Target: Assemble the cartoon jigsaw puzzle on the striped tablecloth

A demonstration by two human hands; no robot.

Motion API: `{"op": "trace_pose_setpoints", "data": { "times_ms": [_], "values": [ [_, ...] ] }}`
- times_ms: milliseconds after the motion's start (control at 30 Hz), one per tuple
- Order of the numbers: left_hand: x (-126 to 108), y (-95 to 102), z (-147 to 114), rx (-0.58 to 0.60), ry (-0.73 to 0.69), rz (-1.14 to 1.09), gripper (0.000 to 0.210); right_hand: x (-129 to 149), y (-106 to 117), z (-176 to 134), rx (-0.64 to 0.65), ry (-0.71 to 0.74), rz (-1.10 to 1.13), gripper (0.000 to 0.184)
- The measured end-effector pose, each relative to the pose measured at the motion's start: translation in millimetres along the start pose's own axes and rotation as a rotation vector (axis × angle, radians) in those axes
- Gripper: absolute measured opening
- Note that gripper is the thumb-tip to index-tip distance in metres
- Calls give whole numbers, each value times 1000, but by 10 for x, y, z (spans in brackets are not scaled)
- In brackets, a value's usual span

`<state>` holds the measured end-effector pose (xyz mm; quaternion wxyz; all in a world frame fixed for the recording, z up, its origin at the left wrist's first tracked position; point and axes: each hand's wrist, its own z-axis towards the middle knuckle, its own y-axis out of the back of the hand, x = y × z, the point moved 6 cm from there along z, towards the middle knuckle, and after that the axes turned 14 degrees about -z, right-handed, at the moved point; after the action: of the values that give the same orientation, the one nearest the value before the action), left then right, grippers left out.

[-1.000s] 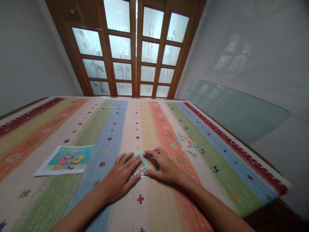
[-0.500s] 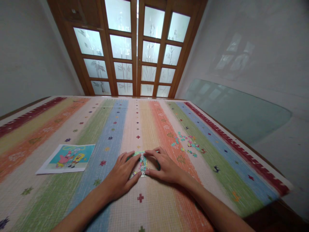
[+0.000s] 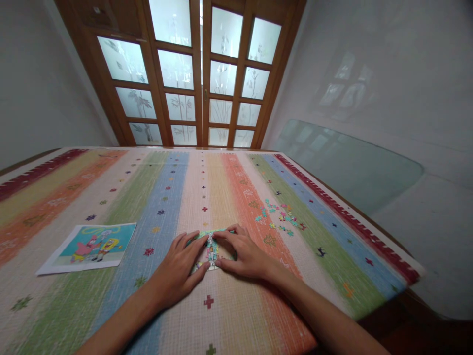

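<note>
A small, partly assembled jigsaw puzzle (image 3: 212, 250) lies flat on the striped tablecloth, in front of me. My left hand (image 3: 186, 261) grips its left part, thumb at the near edge and fingers at the far edge. From the other side my right hand (image 3: 240, 252) holds the right part the same way, with the index finger and thumb curved round it. Both hands' fingertips almost meet along the middle, where a narrow strip of coloured pieces shows. The palms and fingers cover much of the puzzle's outer parts.
Several loose jigsaw pieces (image 3: 283, 217) are scattered to the right, beyond my right hand. A printed cartoon picture (image 3: 88, 249) lies on the left. The striped tablecloth (image 3: 185, 325) covers the table, whose right edge falls away near the wall. Glazed wooden doors (image 3: 201, 118) stand behind.
The view has swung slightly to the right, so everything sits a little further left. Both hands keep their places on the puzzle, with no clear change in grip.
</note>
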<state>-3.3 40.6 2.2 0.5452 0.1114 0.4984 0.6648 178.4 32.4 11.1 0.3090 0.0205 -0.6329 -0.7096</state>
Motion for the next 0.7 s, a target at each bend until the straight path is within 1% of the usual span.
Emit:
{"op": "trace_pose_setpoints", "data": {
  "times_ms": [167,367,467,533,600,667,700],
  "values": [
    [16,16,-13,-14,-4,-2,51,24,-8,14,11,-16,-27,61],
    [25,67,-15,-16,-2,4,53,56,-41,32,7,7,-26,60],
    [27,80,-19,-19,-7,5,51,13,16,42,-14,13,-27,56],
    [26,80,-23,-19,-13,15,49,-81,124,48,-60,5,-31,45],
    [28,80,-24,-18,-15,22,49,-244,279,38,-113,-21,-69,28],
    [31,81,-24,-17,-12,16,49,-486,451,-2,-147,-92,-159,15],
    [32,83,-24,-17,-14,10,49,-630,533,-37,-147,-144,-221,14]
  ]
}}
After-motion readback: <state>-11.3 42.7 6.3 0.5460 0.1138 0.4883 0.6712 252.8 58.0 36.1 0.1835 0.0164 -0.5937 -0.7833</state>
